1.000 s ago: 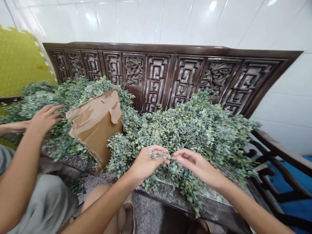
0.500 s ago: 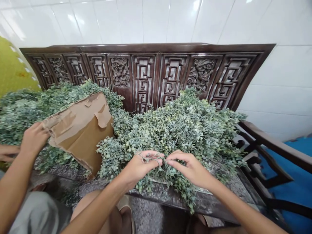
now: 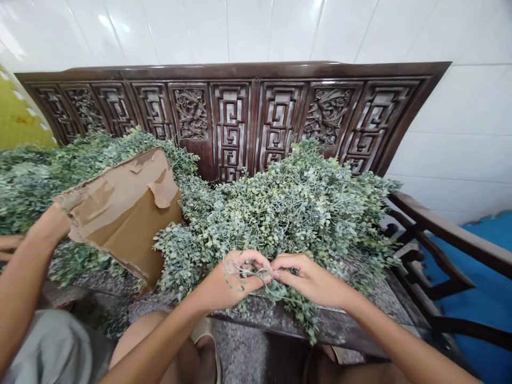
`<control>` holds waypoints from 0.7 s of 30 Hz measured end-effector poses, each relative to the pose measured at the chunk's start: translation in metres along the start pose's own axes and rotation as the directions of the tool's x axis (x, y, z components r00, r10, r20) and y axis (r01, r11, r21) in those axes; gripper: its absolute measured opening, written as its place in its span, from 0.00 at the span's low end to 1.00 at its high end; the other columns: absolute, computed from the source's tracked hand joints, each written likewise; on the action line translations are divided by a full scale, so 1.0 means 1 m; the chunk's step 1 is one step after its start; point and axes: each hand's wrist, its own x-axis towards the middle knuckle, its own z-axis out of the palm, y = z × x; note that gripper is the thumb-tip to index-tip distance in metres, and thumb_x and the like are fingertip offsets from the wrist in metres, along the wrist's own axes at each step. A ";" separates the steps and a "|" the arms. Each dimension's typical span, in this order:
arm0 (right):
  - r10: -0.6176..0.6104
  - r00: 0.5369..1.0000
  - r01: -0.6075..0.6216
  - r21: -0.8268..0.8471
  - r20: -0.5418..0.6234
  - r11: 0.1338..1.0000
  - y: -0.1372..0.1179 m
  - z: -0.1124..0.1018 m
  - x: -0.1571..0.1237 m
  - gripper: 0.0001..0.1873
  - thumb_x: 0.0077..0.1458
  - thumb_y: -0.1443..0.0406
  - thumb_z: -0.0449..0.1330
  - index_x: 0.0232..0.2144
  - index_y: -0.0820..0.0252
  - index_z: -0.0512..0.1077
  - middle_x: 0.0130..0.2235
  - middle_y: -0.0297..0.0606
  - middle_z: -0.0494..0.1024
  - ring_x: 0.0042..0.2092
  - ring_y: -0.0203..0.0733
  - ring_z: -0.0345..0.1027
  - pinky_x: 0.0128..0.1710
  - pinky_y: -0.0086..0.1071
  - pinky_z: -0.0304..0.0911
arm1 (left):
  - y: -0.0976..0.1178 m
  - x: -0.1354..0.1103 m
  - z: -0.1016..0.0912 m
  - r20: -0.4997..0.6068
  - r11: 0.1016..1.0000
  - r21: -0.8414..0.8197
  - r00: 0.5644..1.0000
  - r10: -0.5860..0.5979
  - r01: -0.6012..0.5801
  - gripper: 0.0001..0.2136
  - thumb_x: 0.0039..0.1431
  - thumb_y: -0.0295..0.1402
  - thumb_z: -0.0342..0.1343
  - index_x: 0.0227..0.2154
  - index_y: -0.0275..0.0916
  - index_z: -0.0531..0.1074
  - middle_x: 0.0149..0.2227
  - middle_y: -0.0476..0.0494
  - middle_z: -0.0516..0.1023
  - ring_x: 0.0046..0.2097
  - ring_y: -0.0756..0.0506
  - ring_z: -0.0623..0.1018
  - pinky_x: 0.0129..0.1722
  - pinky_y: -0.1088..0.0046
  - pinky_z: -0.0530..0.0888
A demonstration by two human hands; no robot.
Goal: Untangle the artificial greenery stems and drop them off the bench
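My left hand (image 3: 236, 280) and my right hand (image 3: 310, 280) meet at the front of a large heap of artificial leafy vines (image 3: 288, 224). My left fingers curl around thin pale stems (image 3: 244, 272) pulled from the heap. My right fingertips pinch the same tangle from the other side. Close to the heap's left part lies a torn brown cardboard sheet (image 3: 124, 213). A co-worker's hand (image 3: 52, 226) is at that sheet's left corner, mostly hidden by it, and the co-worker's other hand (image 3: 8, 245) shows at the frame's left edge.
Behind the heap stands a dark carved wooden panel (image 3: 232, 122) against a white tiled wall (image 3: 452, 112). The heap rests on a speckled stone-topped bench (image 3: 276, 317). A dark wooden chair arm (image 3: 448, 229) and blue floor mat (image 3: 480, 250) lie to the right.
The whole view has drifted slightly as my head moved. My hands stay on the stems, a little lower in the frame. The co-worker's hand has moved left, partly behind the cardboard.
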 end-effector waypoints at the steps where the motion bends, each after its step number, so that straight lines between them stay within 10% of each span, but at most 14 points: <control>1: 0.004 1.000 -0.004 -0.007 0.000 1.000 0.000 0.000 -0.001 0.15 0.68 0.59 0.53 0.37 0.56 0.77 0.38 0.33 0.79 0.39 0.39 0.72 0.41 0.31 0.64 | -0.002 0.000 -0.002 0.005 1.000 0.024 1.000 0.011 -0.011 0.06 0.58 0.29 0.58 0.37 0.39 0.78 0.36 0.46 0.81 0.39 0.46 0.76 0.41 0.72 0.69; 21: -0.006 1.000 0.005 -0.108 -0.010 0.994 -0.002 -0.002 -0.002 0.14 0.69 0.61 0.53 0.36 0.57 0.77 0.34 0.35 0.76 0.38 0.40 0.67 0.41 0.32 0.58 | -0.007 -0.004 0.005 0.032 0.957 0.247 0.988 0.150 -0.153 0.06 0.54 0.23 0.54 0.34 0.39 0.73 0.28 0.54 0.73 0.30 0.51 0.67 0.34 0.77 0.64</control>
